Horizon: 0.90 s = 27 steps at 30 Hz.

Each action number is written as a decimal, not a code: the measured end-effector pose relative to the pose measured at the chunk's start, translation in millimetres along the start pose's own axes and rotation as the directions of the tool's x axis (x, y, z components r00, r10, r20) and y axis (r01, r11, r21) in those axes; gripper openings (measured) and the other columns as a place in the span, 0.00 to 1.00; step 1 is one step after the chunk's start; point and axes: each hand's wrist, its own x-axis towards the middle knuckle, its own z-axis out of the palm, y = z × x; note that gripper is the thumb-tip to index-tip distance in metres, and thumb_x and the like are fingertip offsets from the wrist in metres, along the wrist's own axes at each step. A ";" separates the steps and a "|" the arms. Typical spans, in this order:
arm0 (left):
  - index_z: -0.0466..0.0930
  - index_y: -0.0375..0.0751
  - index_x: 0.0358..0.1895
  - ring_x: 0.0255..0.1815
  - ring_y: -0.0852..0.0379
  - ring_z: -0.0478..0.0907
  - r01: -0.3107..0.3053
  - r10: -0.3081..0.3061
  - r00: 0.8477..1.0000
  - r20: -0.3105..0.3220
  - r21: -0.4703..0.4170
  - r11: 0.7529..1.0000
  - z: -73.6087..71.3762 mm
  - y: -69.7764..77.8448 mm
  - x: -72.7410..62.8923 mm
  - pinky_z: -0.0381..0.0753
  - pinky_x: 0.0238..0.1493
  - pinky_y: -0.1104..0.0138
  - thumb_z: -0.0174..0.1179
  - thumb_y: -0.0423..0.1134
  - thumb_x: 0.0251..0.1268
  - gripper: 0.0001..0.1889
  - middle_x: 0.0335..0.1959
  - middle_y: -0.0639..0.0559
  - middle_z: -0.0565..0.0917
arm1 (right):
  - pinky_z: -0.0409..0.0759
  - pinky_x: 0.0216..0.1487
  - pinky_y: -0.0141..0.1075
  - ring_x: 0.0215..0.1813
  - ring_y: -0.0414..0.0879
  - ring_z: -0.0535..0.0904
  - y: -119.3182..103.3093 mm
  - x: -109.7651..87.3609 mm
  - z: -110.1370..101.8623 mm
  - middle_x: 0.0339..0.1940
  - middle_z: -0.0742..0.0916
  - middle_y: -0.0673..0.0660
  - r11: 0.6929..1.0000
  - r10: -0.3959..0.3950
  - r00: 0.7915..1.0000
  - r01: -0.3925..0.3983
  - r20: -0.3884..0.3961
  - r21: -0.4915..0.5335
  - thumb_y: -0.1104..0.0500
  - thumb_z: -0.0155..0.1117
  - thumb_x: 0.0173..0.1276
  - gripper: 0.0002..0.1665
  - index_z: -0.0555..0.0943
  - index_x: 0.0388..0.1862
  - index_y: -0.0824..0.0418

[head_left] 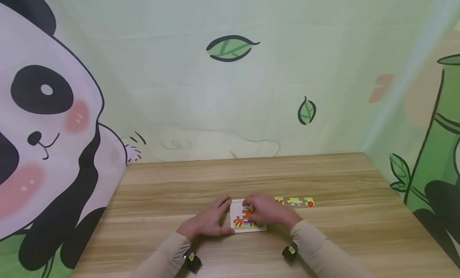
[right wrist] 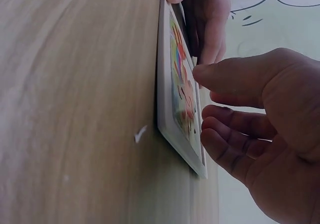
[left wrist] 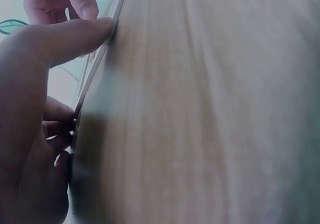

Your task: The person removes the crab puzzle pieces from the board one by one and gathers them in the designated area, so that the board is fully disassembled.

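A small white-framed jigsaw tray (head_left: 251,231) lies flat on the wooden table, its picture in red, yellow and blue partly laid in. Along the tray's left side, my left hand (head_left: 208,221) holds the frame, thumb at the near corner and fingers toward the far one. My right hand (head_left: 268,209) is over the tray and covers its right part. In the right wrist view, the thumb and loosely bent fingers (right wrist: 216,136) are at the picture's surface, with no piece visible between them. Loose puzzle pieces (head_left: 294,201) lie in a row right of the tray.
The wooden table (head_left: 172,182) reaches back to a cloth backdrop (head_left: 179,82) printed with a panda, leaves and bamboo. A tiny white scrap (right wrist: 140,133) lies on the table near the tray.
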 end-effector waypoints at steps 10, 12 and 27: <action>0.55 0.31 0.74 0.73 0.46 0.59 -0.002 0.002 1.000 0.001 -0.013 1.000 -0.3 0.1 -1.3 0.64 0.72 0.53 0.65 0.62 0.55 0.51 0.73 0.40 0.58 | 0.78 0.43 0.36 0.38 0.41 0.74 -4.0 2.5 2.8 0.46 0.83 0.53 1.000 0.023 1.000 -0.023 0.020 -0.018 0.53 0.68 0.64 0.21 0.82 0.53 0.61; 0.55 0.31 0.74 0.73 0.46 0.59 0.001 -0.001 1.000 0.004 -0.011 1.000 -0.4 0.3 -1.4 0.64 0.73 0.54 0.64 0.62 0.55 0.51 0.73 0.41 0.58 | 0.78 0.42 0.35 0.38 0.40 0.73 -4.0 3.1 3.7 0.46 0.83 0.54 0.999 0.030 0.999 -0.030 0.025 -0.015 0.53 0.69 0.63 0.22 0.81 0.53 0.61; 0.55 0.30 0.74 0.73 0.46 0.59 -0.006 0.006 1.000 -0.006 -0.013 1.000 -1.5 2.2 -2.1 0.64 0.73 0.54 0.65 0.61 0.55 0.51 0.73 0.40 0.58 | 0.79 0.44 0.35 0.39 0.41 0.74 -9.9 3.1 3.1 0.46 0.81 0.53 0.998 0.059 0.997 -0.058 0.056 -0.030 0.56 0.71 0.61 0.21 0.82 0.52 0.62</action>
